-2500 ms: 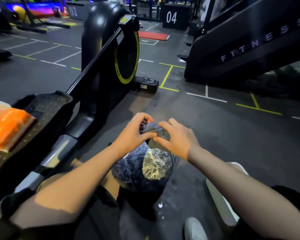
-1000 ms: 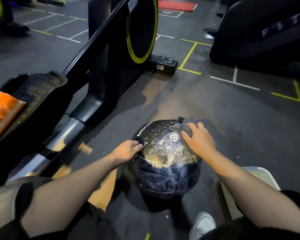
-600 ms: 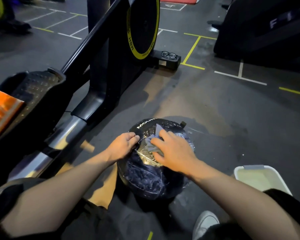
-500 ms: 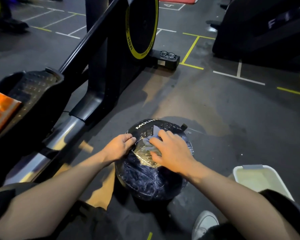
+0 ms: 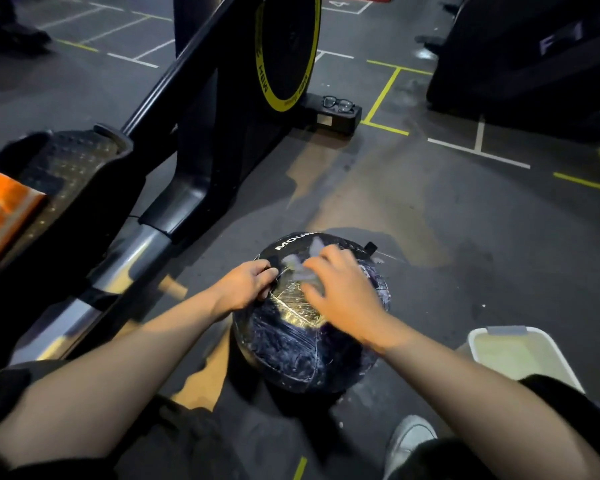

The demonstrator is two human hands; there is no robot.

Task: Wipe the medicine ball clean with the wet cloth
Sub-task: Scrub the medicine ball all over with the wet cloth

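1. Two hands work on our medicine ball (image 5: 302, 341), which sits on the floor (image 5: 465, 237) beside the white tub (image 5: 478, 337).
2. Our left hand (image 5: 246, 285) grips its upper left edge.
3. Our right hand (image 5: 343, 289) presses the wet cloth (image 5: 300, 268) against its top.

Medicine ball (image 5: 291, 344) sits on floor (image 5: 465, 237); exercise machine (image 5: 201, 133) to its left, tub (image 5: 520, 355) to its right, glasses (image 5: 338, 104) on the machine's base beyond.
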